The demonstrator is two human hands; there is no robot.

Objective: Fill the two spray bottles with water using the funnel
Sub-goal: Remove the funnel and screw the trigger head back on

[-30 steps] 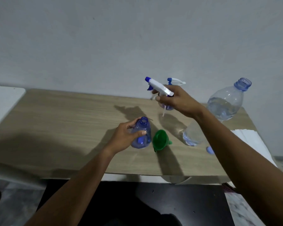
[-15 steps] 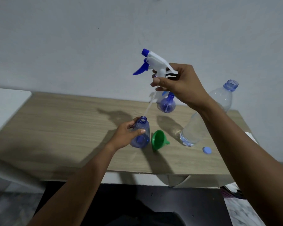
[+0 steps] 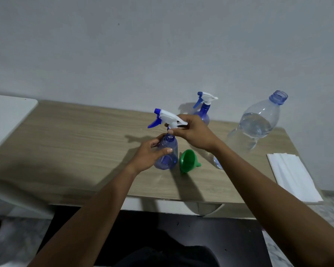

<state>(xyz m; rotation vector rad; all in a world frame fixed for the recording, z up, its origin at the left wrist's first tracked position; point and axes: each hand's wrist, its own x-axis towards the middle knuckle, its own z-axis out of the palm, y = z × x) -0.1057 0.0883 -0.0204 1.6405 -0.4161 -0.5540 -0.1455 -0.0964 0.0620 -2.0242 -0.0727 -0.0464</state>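
Observation:
A blue translucent spray bottle [image 3: 168,155] stands on the wooden table [image 3: 75,143], and my left hand [image 3: 150,153] grips its body. My right hand [image 3: 193,133] pinches a white and blue spray head [image 3: 166,118] just above the bottle's open neck. A green funnel [image 3: 188,160] lies on its side right of that bottle. A second spray bottle [image 3: 203,110] with its head on stands behind my right hand. A large clear water bottle [image 3: 258,124], uncapped and partly filled, stands at the right.
White folded paper [image 3: 293,176] lies at the table's right edge. A white surface [image 3: 6,118] adjoins the table on the left. A grey wall rises directly behind the table.
My right hand has brought the spray head down from high above the table to the open neck of the bottle in my left hand.

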